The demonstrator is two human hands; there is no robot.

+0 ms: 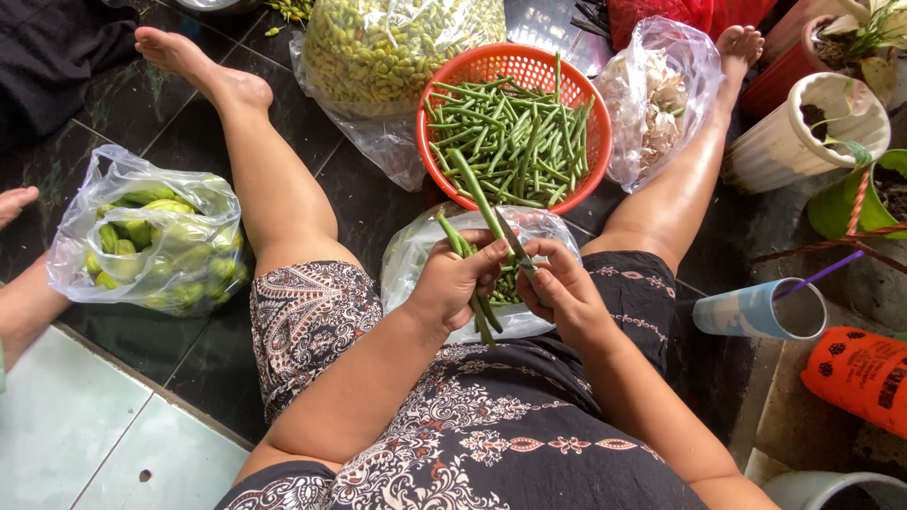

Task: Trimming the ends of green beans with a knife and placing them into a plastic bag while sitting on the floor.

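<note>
Two hands busy: my left hand (pixel 456 281) clamps green beans (pixel 480 203), right hand (pixel 557 288) fingers closed round knife (pixel 515 247); I'd cut away from thumb, over clear bag (pixel 416 255).

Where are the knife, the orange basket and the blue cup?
knife (pixel 511 242), head view, middle of the blade.
orange basket (pixel 491 64), head view, its rim at the back.
blue cup (pixel 746 310), head view, its side.

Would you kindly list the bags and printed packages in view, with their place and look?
Clear bag: far left, green fruits.
Clear bag: top centre, yellow-green pods.
Clear bag: beside the orange basket, pale pieces.
Clear bag: under both hands, cut beans.
Orange package: lower right, black print.
</note>
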